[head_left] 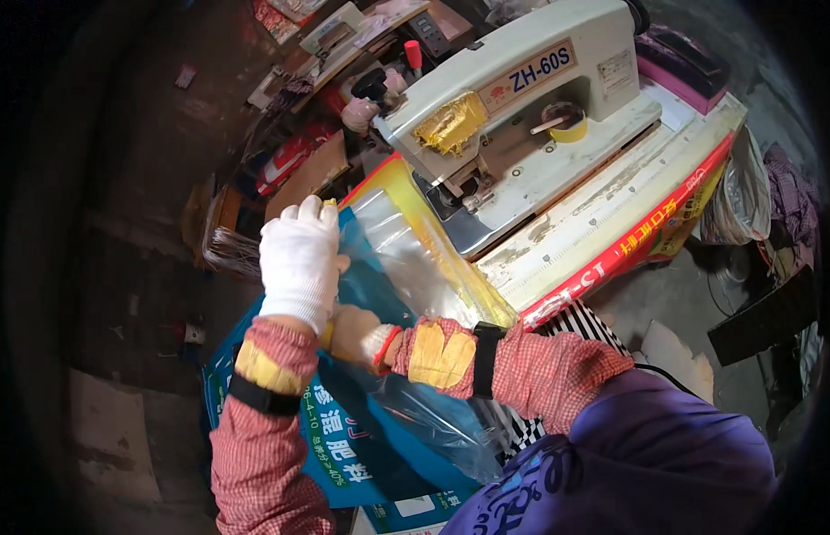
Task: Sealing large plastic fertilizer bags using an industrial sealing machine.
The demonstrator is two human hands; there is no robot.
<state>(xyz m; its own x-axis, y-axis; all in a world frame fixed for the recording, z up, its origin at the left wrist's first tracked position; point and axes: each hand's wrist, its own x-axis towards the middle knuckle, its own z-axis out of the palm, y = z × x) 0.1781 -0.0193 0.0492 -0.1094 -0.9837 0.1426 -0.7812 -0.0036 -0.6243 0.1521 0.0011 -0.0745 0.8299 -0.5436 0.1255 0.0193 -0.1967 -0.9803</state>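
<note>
Head view: left hand [297, 254], fingers clamped on blue bag [348, 423] edge; right hand [356, 335] lower, fingers hidden, can't tell grip.

I see open floor [139, 276] left of the left hand [299, 256], past thin strands [233, 251]; a big sewing machine [531, 89] blocks its right.

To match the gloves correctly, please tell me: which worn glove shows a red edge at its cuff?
The right-hand glove, lower in the picture: its cuff ends in red, while the left-hand glove shows only white at its cuff.
</note>
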